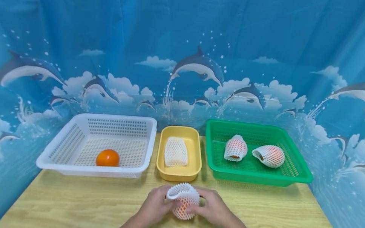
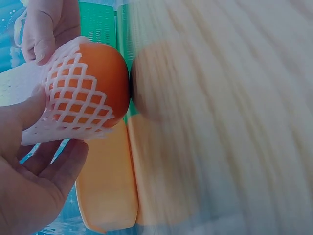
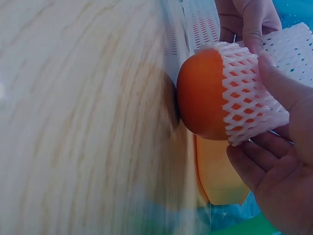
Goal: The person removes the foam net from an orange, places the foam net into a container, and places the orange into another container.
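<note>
In the head view, my left hand (image 1: pixel 156 204) and right hand (image 1: pixel 213 208) hold opposite sides of a white foam fruit net (image 1: pixel 183 191) at the front middle of the table. The net is partly pulled over an orange (image 2: pixel 116 81); its loose end stands up above the fruit. Both wrist views show the orange's lower part bare and resting on the tabletop. In the left wrist view, my left thumb presses the net from one side, with the fingers curved around the other. My right thumb and fingers (image 3: pixel 283 161) grip the net likewise in the right wrist view.
A white basket (image 1: pixel 149 148) at left holds a bare orange (image 1: pixel 108 157). In the middle, a yellow tray (image 1: pixel 176 173) holds a flat foam net (image 1: pixel 176 152). The green basket (image 1: pixel 256 178) at right contains two netted fruits (image 1: pixel 236 148). A dolphin-print curtain (image 1: pixel 200 25) hangs behind.
</note>
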Tool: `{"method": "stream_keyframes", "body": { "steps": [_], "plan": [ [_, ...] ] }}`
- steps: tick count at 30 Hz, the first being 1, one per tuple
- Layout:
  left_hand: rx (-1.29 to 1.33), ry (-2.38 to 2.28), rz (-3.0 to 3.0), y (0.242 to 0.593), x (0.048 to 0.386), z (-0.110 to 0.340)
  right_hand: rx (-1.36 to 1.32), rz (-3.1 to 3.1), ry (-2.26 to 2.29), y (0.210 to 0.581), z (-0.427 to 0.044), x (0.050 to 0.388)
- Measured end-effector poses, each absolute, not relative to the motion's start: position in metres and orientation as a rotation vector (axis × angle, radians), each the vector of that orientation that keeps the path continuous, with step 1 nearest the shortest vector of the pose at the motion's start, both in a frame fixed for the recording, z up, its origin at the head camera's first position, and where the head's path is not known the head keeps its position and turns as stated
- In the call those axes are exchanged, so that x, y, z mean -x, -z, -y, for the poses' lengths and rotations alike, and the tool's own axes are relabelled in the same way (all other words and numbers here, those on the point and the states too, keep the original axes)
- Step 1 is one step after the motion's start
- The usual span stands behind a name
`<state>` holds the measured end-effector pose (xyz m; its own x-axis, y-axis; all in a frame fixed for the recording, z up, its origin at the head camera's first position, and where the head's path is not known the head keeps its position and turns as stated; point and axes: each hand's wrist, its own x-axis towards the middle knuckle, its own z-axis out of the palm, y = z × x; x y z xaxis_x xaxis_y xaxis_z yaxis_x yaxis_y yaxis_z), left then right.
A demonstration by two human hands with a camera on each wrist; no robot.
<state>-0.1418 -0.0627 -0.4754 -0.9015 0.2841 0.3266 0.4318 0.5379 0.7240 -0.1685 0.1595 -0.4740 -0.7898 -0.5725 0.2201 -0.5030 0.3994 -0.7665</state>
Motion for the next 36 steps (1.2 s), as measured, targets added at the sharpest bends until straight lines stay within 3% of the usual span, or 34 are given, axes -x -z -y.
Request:
{"method": "stream_keyframes", "body": {
  "steps": [36],
  "plan": [
    [0.623,1.383,2.727,0.475,0.145,0.060,0.879,-2.587,1.627,0.487,-0.158,0.164]
  ]
}}
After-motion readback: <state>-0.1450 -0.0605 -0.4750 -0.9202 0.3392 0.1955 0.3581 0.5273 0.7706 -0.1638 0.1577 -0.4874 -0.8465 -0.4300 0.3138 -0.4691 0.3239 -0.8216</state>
